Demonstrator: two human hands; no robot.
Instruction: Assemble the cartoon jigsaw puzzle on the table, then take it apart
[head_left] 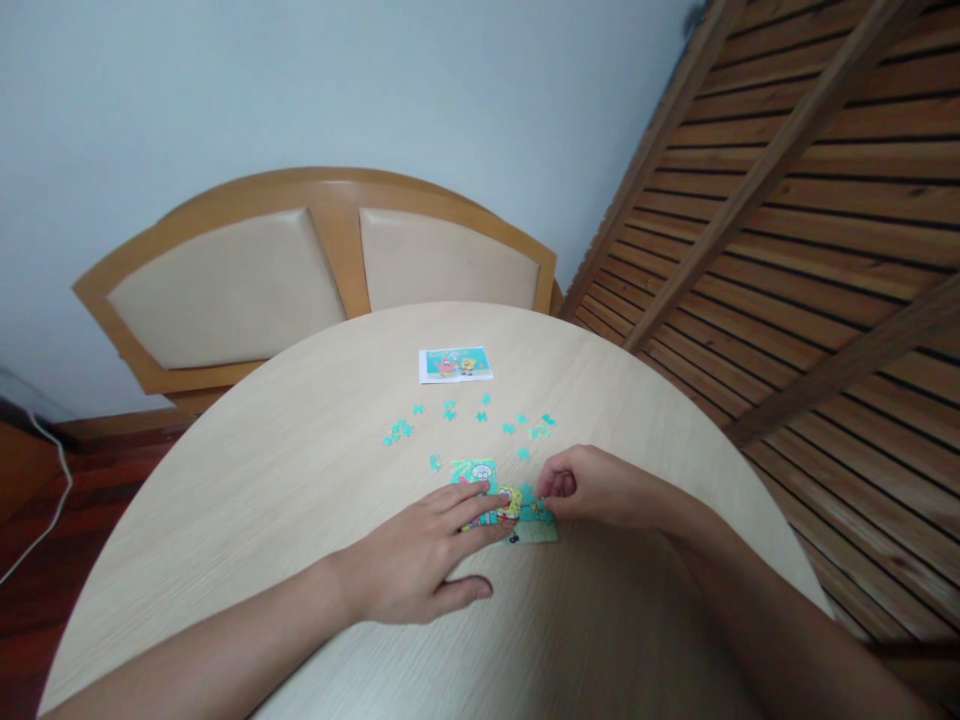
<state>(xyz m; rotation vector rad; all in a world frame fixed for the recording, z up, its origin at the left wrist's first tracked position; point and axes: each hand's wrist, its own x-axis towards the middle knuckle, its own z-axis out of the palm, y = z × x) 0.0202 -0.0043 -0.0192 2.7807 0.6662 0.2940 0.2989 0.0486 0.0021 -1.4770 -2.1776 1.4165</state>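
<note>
A partly assembled jigsaw puzzle (510, 500) with cartoon figures lies near the middle of the table. My left hand (431, 545) rests flat on its left part, fingers stretched out and covering some of the picture. At the puzzle's right edge, my right hand (574, 487) has its fingers curled and pinched together around a small puzzle piece (540, 505), largely hidden by the fingertips. Loose teal puzzle pieces (449, 411) lie in an arc beyond the puzzle, with small clusters at the left and right.
A picture card (456, 365) showing cartoon figures lies farther back on the round wooden table (300, 450). Behind the table stands a padded wooden headboard-like panel (334, 240) against the wall. A slatted wooden screen (810, 220) leans along the right side. A white cable (64, 480) hangs at left.
</note>
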